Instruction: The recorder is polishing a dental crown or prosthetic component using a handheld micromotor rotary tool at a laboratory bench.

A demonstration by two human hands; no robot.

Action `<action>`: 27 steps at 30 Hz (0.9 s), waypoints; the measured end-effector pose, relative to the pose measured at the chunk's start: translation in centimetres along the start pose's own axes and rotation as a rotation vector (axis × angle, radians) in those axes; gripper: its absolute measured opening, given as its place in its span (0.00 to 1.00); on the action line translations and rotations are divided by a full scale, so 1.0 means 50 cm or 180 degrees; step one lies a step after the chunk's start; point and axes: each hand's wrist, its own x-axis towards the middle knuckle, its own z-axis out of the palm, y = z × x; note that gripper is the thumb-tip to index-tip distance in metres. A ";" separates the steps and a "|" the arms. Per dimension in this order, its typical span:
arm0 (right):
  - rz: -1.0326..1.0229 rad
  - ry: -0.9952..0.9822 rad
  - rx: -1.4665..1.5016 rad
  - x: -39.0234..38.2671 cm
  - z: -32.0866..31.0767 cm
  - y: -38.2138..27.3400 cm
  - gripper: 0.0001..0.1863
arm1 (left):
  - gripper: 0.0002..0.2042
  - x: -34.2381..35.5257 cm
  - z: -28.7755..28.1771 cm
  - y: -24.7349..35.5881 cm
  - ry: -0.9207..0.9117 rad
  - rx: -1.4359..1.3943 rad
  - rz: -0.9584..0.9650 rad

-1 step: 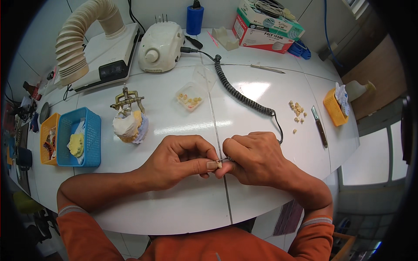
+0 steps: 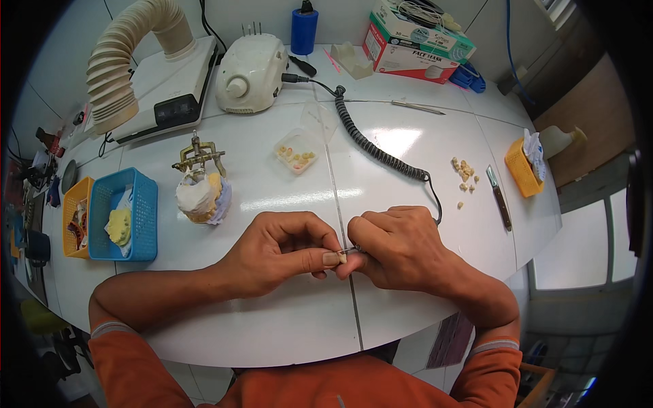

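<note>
At centre, left grip point(image 2: 282, 253) pinches a tiny cream piece point(image 2: 342, 258), right grip point(image 2: 400, 246) a slim metal tool point(image 2: 347, 249) — overpressing (perhaps) risks slippage.

Your readable print stands on two stacked boxes at the far side of the bench point(image 2: 286, 326), toward your right. The upper, green-and-white box point(image 2: 413, 32) carries a short number near the left end of the side facing you, with a name in larger letters farther right and smaller lines that blur. Below it, the red-and-white box point(image 2: 401, 57) shows you two words in bold capitals along its front, set on the pale part. On your white control unit point(image 2: 248, 68), a row of small marks runs along the lower front, too tiny to read.
</note>
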 end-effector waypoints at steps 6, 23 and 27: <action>0.0000 0.0030 0.0013 0.001 -0.001 -0.002 0.28 | 0.05 0.000 0.001 -0.001 0.0005 -0.0041 0.0001; -0.0006 0.0036 0.0025 0.001 0.000 -0.002 0.28 | 0.06 -0.001 -0.002 -0.001 0.0004 -0.0007 0.0000; -0.0004 0.0117 0.0002 0.001 0.003 -0.003 0.28 | 0.05 0.001 -0.001 0.001 0.0009 -0.0033 0.0017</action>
